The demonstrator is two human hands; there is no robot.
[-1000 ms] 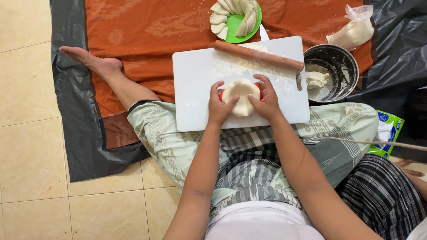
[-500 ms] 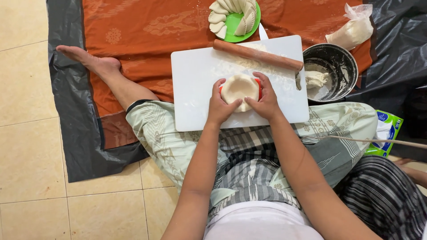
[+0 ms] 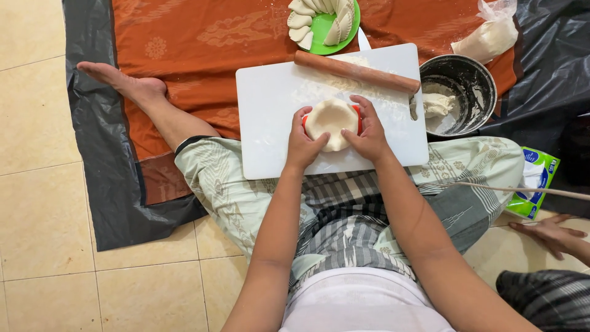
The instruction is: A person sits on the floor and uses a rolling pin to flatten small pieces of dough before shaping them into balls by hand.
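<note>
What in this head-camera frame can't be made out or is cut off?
- Red press under the dough round: the dough and both hands, left hand and right hand, cover nearly all of it.
- Green plate of shaped dough pieces: cropped by the top edge.
- Thin stick and another person's hand: run off the right edge.
- Contents of the metal bowl: pale lump, too unclear to tell.
</note>
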